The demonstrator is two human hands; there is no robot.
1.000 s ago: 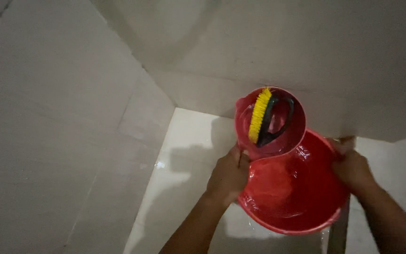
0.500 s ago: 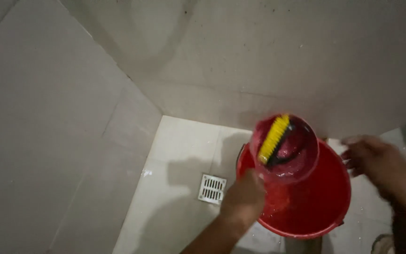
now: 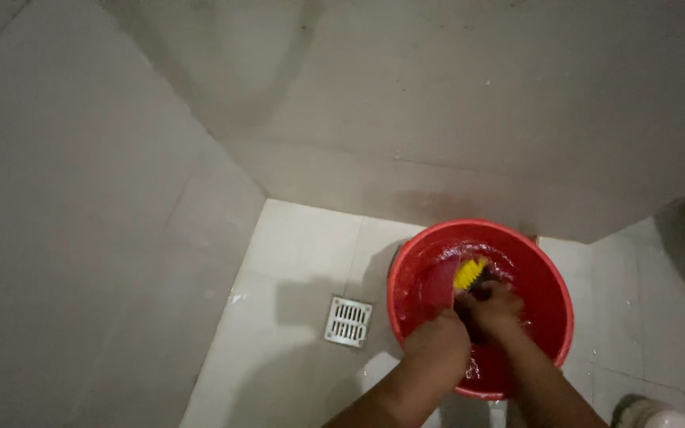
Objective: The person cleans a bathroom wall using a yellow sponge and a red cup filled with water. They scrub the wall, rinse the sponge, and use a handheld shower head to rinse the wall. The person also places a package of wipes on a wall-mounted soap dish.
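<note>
Tiled corner, floor drain (image 3: 349, 321) beside my red bucket (image 3: 558, 317). Since a second ago the small red scoop (image 3: 438, 279) has dropped inside; left hand (image 3: 436, 347) closed around it, right hand (image 3: 495, 307) now gripping the yellow brush (image 3: 469, 273).

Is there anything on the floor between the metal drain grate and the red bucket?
No. In the head view, only bare pale floor tile, partly in shadow, lies between the drain grate and the red bucket. Both hands are in the bucket.
</note>
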